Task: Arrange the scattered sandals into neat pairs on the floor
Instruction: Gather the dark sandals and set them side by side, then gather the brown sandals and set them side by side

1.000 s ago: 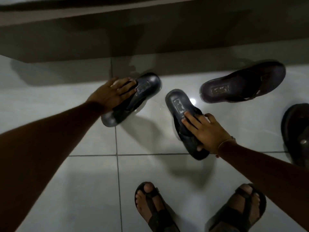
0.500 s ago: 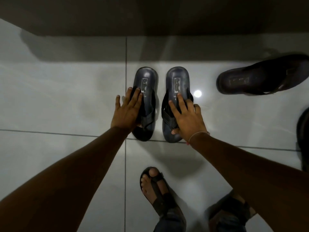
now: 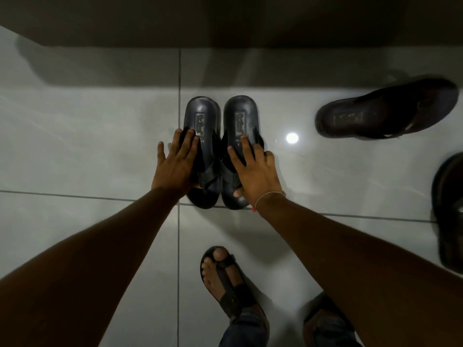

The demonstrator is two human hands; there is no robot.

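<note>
Two dark blue sandals stand side by side on the white tiled floor, heels pointing away from me. My left hand (image 3: 176, 167) lies flat on the strap side of the left blue sandal (image 3: 203, 118), fingers spread. My right hand (image 3: 254, 172) rests over the strap of the right blue sandal (image 3: 241, 116), with the thumb tucked under near its toe end. A dark brown sandal (image 3: 383, 113) lies crosswise at the upper right. Another dark sandal (image 3: 451, 211) is cut off by the right edge.
A dark wall base (image 3: 225, 21) runs along the far side of the floor. My own feet in dark strapped sandals (image 3: 226, 284) stand below the pair. A bright lamp reflection (image 3: 292, 138) shines on the tile right of the pair.
A second ago the two blue sandals lay apart and askew. My hands turned and slid them together into a parallel pair. Since half a second ago they have barely shifted.
</note>
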